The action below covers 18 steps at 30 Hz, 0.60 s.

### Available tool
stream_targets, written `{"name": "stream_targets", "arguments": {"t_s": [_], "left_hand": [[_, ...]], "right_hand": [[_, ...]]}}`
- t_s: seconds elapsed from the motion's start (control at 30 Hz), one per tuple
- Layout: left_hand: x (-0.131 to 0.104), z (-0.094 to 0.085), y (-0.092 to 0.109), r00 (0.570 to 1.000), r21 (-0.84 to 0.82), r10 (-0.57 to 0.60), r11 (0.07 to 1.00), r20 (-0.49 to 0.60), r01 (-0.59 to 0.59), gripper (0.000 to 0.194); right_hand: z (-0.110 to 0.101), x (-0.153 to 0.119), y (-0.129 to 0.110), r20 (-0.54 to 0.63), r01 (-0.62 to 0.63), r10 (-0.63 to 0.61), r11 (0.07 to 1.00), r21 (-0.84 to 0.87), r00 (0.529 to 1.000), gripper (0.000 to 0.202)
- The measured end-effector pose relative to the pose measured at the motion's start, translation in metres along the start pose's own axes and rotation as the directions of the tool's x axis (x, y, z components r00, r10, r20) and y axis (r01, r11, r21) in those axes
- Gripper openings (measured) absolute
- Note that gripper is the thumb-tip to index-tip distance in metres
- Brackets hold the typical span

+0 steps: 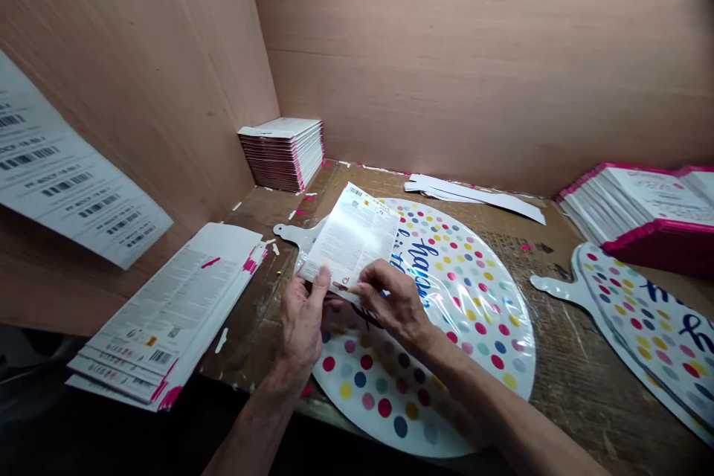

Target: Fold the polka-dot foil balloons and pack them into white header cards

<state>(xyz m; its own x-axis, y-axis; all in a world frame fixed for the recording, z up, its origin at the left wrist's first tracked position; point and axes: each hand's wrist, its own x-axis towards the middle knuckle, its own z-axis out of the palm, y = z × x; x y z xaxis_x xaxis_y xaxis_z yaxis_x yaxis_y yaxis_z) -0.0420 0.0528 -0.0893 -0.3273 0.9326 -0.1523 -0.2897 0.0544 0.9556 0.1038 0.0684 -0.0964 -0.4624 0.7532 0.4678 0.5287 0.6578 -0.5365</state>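
A white printed card sleeve [352, 233] with a barcode and small text is held over the table, tilted. My left hand [306, 312] grips its lower left corner, thumb on top and fingers beneath. My right hand [395, 303] is closed at its lower right edge, thumb and fingers pinched together there. Under the card and both hands lies a round foil balloon [480, 290] with coloured dots and blue lettering, flat on the table. Its pale tail [287, 233] points left. The card and my right hand hide part of the lettering.
Flat printed cards [167, 312] are stacked at left, overhanging the front edge. A folded pile [284, 152] stands in the back corner. White strips [474, 193] lie behind the balloon. More dotted balloons [641, 320] and pink-edged cards [658, 201] are at right. A barcode sheet [72, 171] hangs left.
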Motion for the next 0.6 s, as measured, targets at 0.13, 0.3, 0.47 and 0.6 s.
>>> {"name": "stream_targets", "arguments": {"t_s": [0.13, 0.3, 0.47, 0.6], "left_hand": [[0.060, -0.011, 0.036, 0.978, 0.055, 0.150, 0.988, -0.147, -0.143, 0.046], [0.168, -0.010, 0.116, 0.960, 0.007, 0.165, 0.986, -0.226, -0.168, 0.029], [0.199, -0.015, 0.141, 0.962, 0.166, 0.154, 0.979, -0.225, -0.118, 0.040], [0.112, -0.039, 0.082, 0.930, 0.843, 0.363, 0.480, 0.062, -0.243, 0.041]], "right_hand": [[0.021, -0.005, -0.032, 0.289, 0.079, -0.113, 0.989, 0.124, 0.951, 0.006], [0.035, 0.005, -0.053, 0.482, 0.096, -0.142, 0.988, 0.117, 0.864, 0.020], [0.039, 0.037, -0.024, 0.413, 0.077, 0.012, 0.977, -0.200, 0.911, 0.020], [0.045, 0.074, -0.007, 0.305, -0.066, 0.216, 0.897, -0.437, 0.928, 0.025]]}}
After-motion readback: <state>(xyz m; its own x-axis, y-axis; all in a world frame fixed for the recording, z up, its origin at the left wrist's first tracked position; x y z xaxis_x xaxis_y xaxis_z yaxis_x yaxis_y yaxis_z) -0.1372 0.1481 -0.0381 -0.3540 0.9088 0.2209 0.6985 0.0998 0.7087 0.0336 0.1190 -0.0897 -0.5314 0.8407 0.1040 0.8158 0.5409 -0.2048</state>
